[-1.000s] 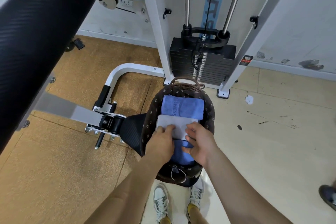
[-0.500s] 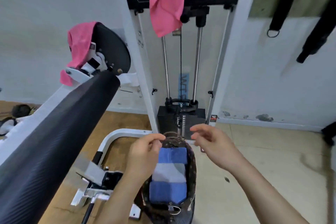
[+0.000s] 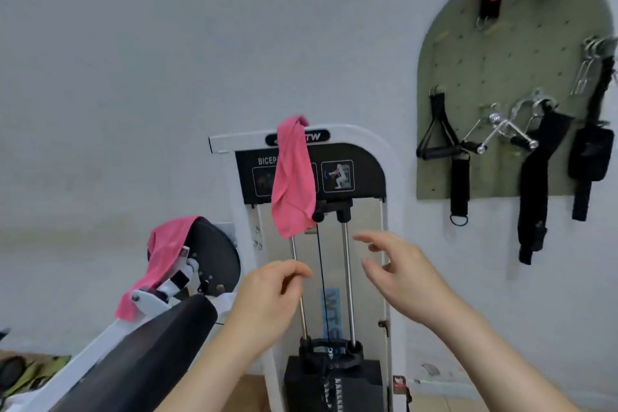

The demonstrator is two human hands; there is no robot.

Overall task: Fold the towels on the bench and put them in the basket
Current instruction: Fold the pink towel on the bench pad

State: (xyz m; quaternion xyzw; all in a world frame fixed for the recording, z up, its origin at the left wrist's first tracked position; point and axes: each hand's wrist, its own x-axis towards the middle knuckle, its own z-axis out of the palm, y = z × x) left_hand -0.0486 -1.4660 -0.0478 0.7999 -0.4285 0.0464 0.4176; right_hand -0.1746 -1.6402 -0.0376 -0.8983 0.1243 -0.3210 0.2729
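- left hand [image 3: 267,298]: raised in front of the weight-stack machine [image 3: 357,133]. the fingers are loosely curled and the thumb tip lies close to the index fingertip, with nothing held between them.
- right hand [image 3: 401,274]: raised to the right of the left hand and apart from it. the fingers are spread and slightly bent, and it holds nothing.
- guide rods [image 3: 347,278]: two chrome rods run vertically behind and between the hands, down to the black weight stack [image 3: 364,385].
- first pink towel [image 3: 292,177]: unfolded and draped over the top bar of the machine. it hangs down across the left part of the black instruction panel [image 3: 354,157]. its lower edge ends above both hands and touches neither.
- second pink towel [image 3: 160,264]: unfolded and draped over the round black disc [image 3: 217,254] at the left of the machine. it trails down past a white lever arm [image 3: 160,294] and lies well apart from the left hand.
- black pad [image 3: 140,358]: a long padded part runs from the lower left corner up toward the disc, just left of the left forearm.
- green pegboard [image 3: 501,77]: fixed to the wall at the right. it carries black strap handles and chrome cable attachments (the pink item at its top is too blurred to identify).
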